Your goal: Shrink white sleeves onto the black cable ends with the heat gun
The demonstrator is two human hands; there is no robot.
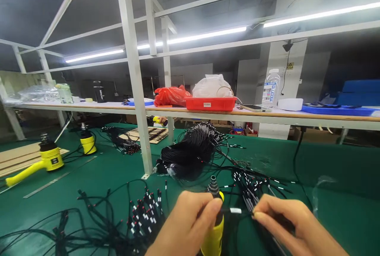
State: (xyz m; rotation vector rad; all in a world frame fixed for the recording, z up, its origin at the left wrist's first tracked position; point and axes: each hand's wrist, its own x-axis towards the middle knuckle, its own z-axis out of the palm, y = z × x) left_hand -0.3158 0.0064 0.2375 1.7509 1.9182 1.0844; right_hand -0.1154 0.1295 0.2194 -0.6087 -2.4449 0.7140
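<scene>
A thin black cable with a white label [236, 211] stretches between my two hands. My left hand [194, 218] pinches it on one side of the label, thumb against forefinger. On the other side, the fingertips of my right hand [286, 218] are closed on the same cable; its tip there is too small to make out. Just behind my left hand a yellow heat gun [214, 238] stands upright, its metal nozzle pointing up and its body partly covered by the hand. A bundle of black cables with white-marked ends [249, 188] lies behind my right hand.
More cables with red and white ends [145, 214] lie at the left front. A large coiled cable bundle [190, 157] sits behind. Two more heat guns [52, 159] stand at left. A white post [138, 89] carries a shelf with a red tray [210, 104]. Another person's hand [162, 120] shows beyond.
</scene>
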